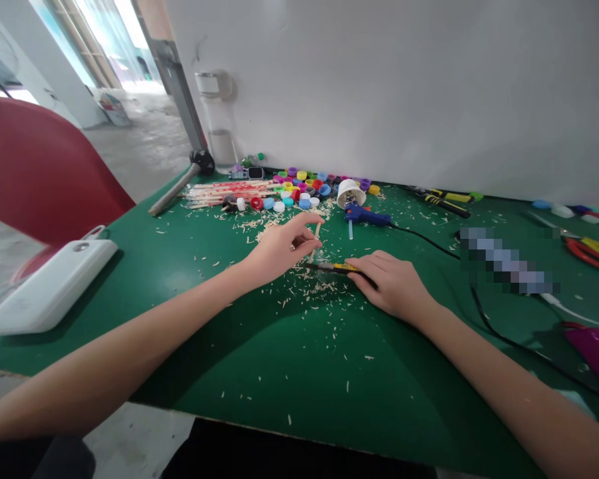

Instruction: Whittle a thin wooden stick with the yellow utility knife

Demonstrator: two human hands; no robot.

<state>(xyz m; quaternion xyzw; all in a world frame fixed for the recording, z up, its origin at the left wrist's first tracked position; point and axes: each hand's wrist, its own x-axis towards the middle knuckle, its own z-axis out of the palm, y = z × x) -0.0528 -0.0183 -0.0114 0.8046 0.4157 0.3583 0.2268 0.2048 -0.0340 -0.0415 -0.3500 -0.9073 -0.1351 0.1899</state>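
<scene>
My left hand (279,247) pinches a thin wooden stick (315,241) and stands it on end on the green table (289,359). My right hand (392,283) is closed round a yellow and black utility knife (337,267), whose blade tip meets the foot of the stick. Pale wood shavings (309,287) lie scattered around both hands.
Behind the hands lie several coloured bottle caps (304,186), wrapped chopsticks (224,191), a tipped white cup (350,193) and a blue glue gun (367,215) with a black cable. A white power bank (50,286) sits at left. A hammer (180,183), screwdrivers (444,199) and pliers (594,251) lie further off.
</scene>
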